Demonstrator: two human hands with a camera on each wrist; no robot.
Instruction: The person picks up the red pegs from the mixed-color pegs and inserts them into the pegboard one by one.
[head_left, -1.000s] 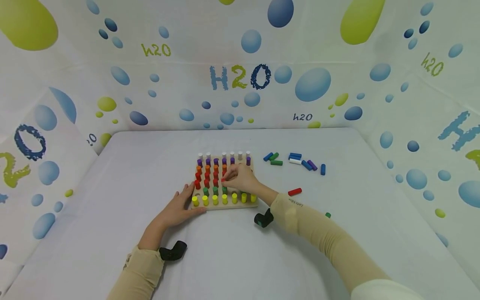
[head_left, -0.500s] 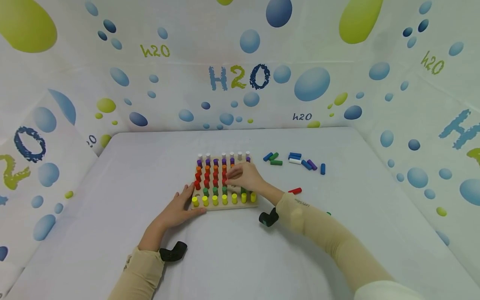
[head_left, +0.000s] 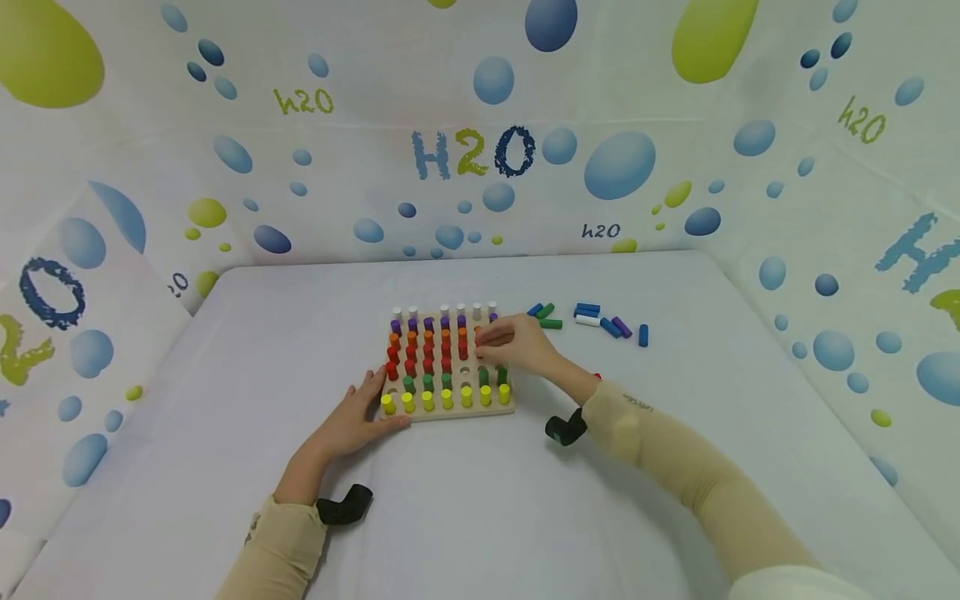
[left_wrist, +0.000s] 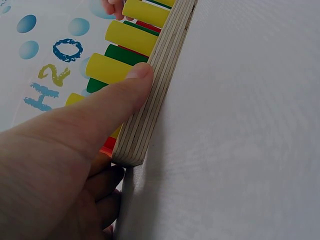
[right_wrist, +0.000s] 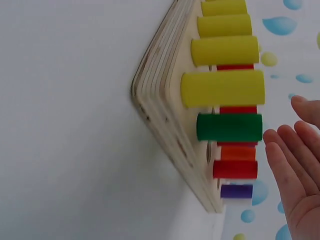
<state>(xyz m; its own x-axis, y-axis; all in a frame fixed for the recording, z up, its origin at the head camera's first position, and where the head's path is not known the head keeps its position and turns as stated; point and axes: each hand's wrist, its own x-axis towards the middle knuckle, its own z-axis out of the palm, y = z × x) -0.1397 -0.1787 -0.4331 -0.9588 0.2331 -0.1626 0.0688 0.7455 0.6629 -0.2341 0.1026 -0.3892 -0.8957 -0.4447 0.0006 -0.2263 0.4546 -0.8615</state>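
Observation:
A wooden pegboard holds upright rows of yellow, green, red, orange, purple and white pegs. My left hand rests at its near left corner, fingers along the left side and thumb along the front edge; the left wrist view shows the thumb against the layered edge. My right hand hovers over the board's right part, hiding some pegs. In the right wrist view its fingers are extended, apart from the thumb, with nothing visible between them. A red peg stands in the fourth column; a bare hole shows beside it.
Loose pegs lie right of the board at the back: green, white, purple and several blue. A red peg is mostly hidden behind my right forearm. Printed cloth walls enclose the white table.
My right hand has let go of a red peg, which stands in the fourth column, and has moved right across the board. My left hand has stayed at the corner.

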